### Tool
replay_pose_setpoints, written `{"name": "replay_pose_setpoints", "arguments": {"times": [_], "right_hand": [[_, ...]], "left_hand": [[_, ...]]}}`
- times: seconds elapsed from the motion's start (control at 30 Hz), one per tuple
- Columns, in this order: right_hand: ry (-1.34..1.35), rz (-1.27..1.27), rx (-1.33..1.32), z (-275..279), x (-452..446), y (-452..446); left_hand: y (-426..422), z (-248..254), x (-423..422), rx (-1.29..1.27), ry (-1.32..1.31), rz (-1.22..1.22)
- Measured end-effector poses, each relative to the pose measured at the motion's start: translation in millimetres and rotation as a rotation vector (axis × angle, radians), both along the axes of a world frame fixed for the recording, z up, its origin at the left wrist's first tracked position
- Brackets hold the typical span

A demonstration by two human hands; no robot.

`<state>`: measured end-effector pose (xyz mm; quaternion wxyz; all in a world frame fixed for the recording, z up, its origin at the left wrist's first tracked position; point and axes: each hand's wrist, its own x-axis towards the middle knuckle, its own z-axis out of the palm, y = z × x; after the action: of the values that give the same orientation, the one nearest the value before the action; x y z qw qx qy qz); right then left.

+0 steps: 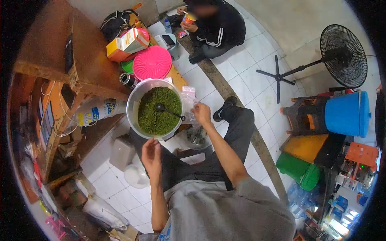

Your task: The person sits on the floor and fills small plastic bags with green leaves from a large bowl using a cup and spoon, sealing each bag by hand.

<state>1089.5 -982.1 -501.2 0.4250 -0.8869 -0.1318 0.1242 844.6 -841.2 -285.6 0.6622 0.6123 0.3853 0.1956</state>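
A large metal pot (132,116) filled with chopped green leafy material (159,94) stands in front of me. A black ladle (161,108) lies in the greens, its handle reaching over the right rim. My right hand (202,114) is closed on a thin clear plastic bag (191,117) beside the pot. Just below the pot's near rim is my left hand (151,154), fingers loosely curled and slightly apart, with nothing visible in them. A clear bag with small dark contents (197,136) sits in a bowl between my legs.
Beyond the pot are a pink lid (152,63), an orange-and-white box (128,44) and a stack of plastic bags (188,94). A person (221,24) sits holding a cup. A fan (343,56), a blue bucket (348,114) and a green bin (297,170) stand right; a wooden cabinet (56,44) stands left.
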Motion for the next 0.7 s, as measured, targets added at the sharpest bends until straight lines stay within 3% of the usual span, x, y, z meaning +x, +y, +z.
{"name": "replay_pose_setpoints", "arguments": {"times": [0.03, 0.1, 0.33, 0.43, 0.53, 0.6, 0.63, 0.7], "right_hand": [[0.003, -0.005, 0.009, 0.5, 7.6, 12.3], [-0.246, -0.084, -0.101, 3.3, 17.8, 31.0], [-0.154, 0.059, -0.121, -42.8, 38.5, 26.7], [-0.335, 0.205, -0.179, -29.0, 42.4, 17.4], [-0.249, 0.124, -0.046, -16.9, 41.0, 9.9], [-0.090, -0.062, 0.223, 8.1, 36.5, 3.4], [0.107, -0.086, 0.251, 13.6, 38.3, -3.9], [0.210, -0.058, 0.341, 26.9, 38.7, -13.0]], "left_hand": [[-1.8, 5.9, -0.7, 0.009, 0.027, 0.006], [-4.0, 8.8, -7.4, -0.002, 0.039, 0.011], [-10.2, -2.4, -27.3, -0.065, 0.088, 0.051], [-12.9, -0.9, -23.0, -0.096, 0.085, 0.035], [-13.8, 10.9, -10.1, -0.088, 0.070, -0.006], [-13.1, 14.9, -0.6, -0.063, 0.063, -0.032], [-13.5, 14.5, 4.4, -0.068, 0.018, -0.062], [-13.0, 12.5, 13.4, -0.037, -0.032, -0.136]]}}
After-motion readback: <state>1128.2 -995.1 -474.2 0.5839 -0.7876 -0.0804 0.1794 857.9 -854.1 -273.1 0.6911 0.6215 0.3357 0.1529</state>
